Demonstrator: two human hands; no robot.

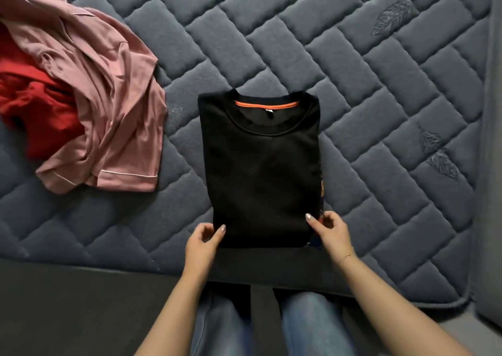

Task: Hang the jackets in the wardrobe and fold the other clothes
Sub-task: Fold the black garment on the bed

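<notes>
quilted blue-grey mattress (353,84) under and beyond both hands, stitched feather motifs (392,16) far right of them. jeans-clad knees (307,325) below, between the forearms. thin bracelet (347,255) on right wrist.

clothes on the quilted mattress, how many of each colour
Black: 1, the folded black crew-neck sweatshirt, with the left hand and right hand at its near corners
Pink: 1, the crumpled pink piped pyjama top
Red: 1, the crumpled red garment
Total: 3

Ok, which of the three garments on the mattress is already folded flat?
The black sweatshirt with the orange neck tape, in the centre between both hands. The pink pyjama top and the red garment lie crumpled together at far left.
</notes>
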